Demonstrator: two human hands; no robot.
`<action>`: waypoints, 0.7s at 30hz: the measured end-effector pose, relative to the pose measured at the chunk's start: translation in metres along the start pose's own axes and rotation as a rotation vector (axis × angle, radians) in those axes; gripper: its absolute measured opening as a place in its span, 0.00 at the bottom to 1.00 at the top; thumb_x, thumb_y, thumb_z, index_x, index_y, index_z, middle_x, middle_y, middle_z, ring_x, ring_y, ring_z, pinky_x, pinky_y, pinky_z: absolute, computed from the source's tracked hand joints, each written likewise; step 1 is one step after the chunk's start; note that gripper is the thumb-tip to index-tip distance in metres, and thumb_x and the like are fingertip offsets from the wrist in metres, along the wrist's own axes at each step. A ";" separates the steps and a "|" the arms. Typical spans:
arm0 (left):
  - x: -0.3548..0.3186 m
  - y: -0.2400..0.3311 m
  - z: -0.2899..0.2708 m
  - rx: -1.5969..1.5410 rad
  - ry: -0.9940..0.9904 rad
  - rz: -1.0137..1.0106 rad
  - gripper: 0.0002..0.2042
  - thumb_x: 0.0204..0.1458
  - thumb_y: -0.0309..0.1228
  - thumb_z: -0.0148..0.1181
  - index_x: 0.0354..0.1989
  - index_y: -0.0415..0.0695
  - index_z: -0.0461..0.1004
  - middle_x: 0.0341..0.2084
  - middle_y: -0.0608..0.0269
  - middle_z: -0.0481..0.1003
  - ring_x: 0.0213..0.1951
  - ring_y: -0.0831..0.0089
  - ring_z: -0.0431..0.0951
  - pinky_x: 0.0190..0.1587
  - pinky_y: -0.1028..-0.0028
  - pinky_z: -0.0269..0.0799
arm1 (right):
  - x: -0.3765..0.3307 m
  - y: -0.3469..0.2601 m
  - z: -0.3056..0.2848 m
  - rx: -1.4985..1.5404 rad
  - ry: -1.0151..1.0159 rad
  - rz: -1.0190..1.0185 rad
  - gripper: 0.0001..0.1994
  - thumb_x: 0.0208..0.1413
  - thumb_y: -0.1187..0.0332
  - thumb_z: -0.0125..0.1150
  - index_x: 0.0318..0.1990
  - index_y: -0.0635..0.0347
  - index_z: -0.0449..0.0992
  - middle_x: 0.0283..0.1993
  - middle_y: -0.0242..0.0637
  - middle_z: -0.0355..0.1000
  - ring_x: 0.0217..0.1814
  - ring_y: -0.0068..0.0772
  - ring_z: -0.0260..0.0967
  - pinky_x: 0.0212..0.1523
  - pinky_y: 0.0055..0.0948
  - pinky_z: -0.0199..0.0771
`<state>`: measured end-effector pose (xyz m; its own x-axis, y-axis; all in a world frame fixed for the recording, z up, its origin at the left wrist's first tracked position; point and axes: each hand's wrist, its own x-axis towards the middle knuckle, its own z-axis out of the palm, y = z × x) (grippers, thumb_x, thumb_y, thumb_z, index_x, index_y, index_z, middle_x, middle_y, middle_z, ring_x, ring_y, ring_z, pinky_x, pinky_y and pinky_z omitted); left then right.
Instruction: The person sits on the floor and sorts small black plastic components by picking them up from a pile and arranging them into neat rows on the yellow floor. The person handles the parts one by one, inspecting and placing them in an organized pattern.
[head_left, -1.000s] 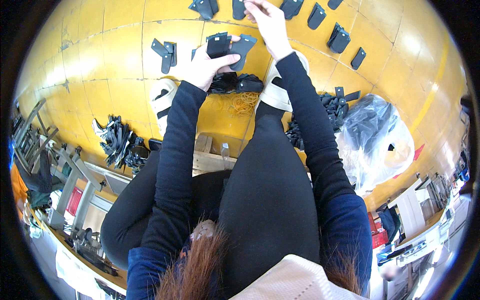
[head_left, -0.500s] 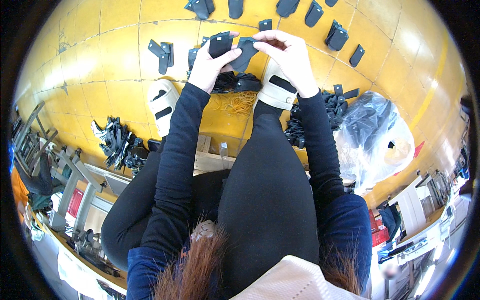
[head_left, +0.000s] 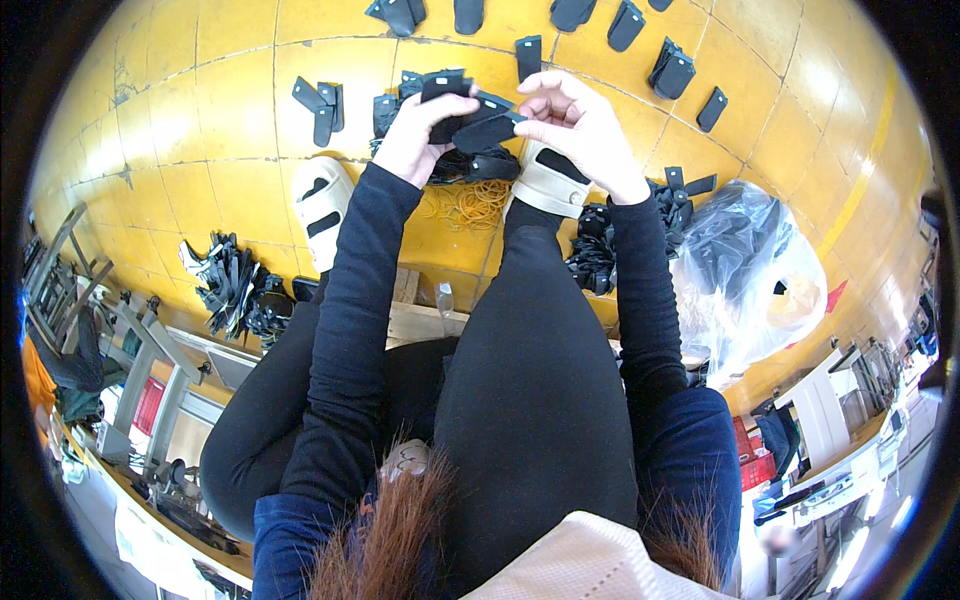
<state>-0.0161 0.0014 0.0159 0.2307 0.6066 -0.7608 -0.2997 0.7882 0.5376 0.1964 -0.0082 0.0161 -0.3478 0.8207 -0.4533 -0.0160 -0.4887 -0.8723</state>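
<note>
My left hand (head_left: 408, 142) is closed on a small stack of dark fabric pieces (head_left: 447, 88), flat and narrow, the top one bearing a small white label. At its right, my right hand (head_left: 585, 130) pinches the end of one dark fabric piece (head_left: 487, 132) between thumb and fingers. That piece lies slanted against the others, its left end at my left hand. Below my hands, between my shoes, a bundle of dark pieces (head_left: 478, 168) sits by a heap of yellow rubber bands (head_left: 470, 205). More dark pieces (head_left: 385, 112) lie just beyond my left hand.
Several small dark stacks (head_left: 672, 70) are spread over the yellow tiled floor (head_left: 230, 120). A loose pile (head_left: 235, 285) lies left of my left shoe (head_left: 322, 205). On the right, a clear plastic bag (head_left: 750, 270) stands beside another dark pile (head_left: 592, 250).
My right hand has moved slightly right and down, turning the pinched piece from upright to slanted. A dark piece on the floor beyond it now shows more fully.
</note>
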 end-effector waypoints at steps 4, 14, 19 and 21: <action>0.007 0.002 -0.005 -0.028 0.071 0.036 0.11 0.47 0.31 0.61 0.40 0.45 0.73 0.34 0.63 0.77 0.35 0.76 0.79 0.36 0.77 0.72 | 0.005 0.020 -0.001 -0.153 -0.096 0.054 0.11 0.49 0.76 0.61 0.42 0.61 0.74 0.31 0.28 0.72 0.34 0.18 0.68 0.37 0.16 0.68; 0.008 0.001 -0.005 0.124 0.092 0.058 0.12 0.45 0.32 0.65 0.40 0.48 0.74 0.33 0.69 0.76 0.33 0.80 0.77 0.35 0.78 0.71 | 0.018 0.071 0.020 -0.862 -0.035 -0.342 0.12 0.53 0.68 0.56 0.42 0.65 0.74 0.38 0.42 0.75 0.39 0.29 0.72 0.42 0.25 0.69; 0.004 0.002 0.000 0.159 0.147 0.032 0.13 0.45 0.32 0.65 0.40 0.47 0.75 0.33 0.70 0.76 0.33 0.81 0.75 0.36 0.77 0.71 | 0.018 0.013 0.018 -0.149 0.144 -0.039 0.13 0.57 0.66 0.54 0.47 0.61 0.73 0.38 0.35 0.74 0.40 0.23 0.69 0.43 0.21 0.67; 0.004 0.000 0.000 0.165 0.151 0.011 0.13 0.45 0.33 0.65 0.41 0.47 0.75 0.33 0.70 0.76 0.34 0.81 0.75 0.37 0.77 0.71 | 0.018 0.008 0.016 -0.154 0.145 -0.081 0.11 0.56 0.69 0.56 0.46 0.60 0.73 0.37 0.29 0.73 0.39 0.18 0.68 0.42 0.19 0.67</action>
<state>-0.0157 0.0039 0.0132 0.0828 0.6027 -0.7937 -0.1431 0.7953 0.5890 0.1754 -0.0018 0.0038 -0.2123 0.8949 -0.3925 0.1091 -0.3774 -0.9196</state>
